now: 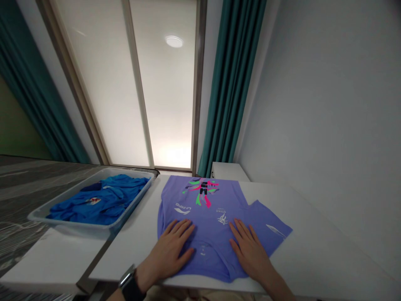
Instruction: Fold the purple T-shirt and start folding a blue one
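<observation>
A purple T-shirt (203, 225) lies spread on the white table, its neckline towards me and a colourful print near the far end. My left hand (172, 248) rests on it with fingers outstretched, left of the collar. Flat on the shirt to the right of the collar is my right hand (249, 251), its fingers also stretched out. The right sleeve (275, 225) sticks out beyond my right hand. On the left side no sleeve shows; it may be folded under. A watch (131, 282) is on my left wrist.
To the left stands a translucent plastic bin (109, 228) with blue clothes (103, 198) in it. The white table (307, 234) reaches to the wall on the right. Behind are a small white cabinet (230, 170), teal curtains (232, 83) and a frosted sliding door (166, 96).
</observation>
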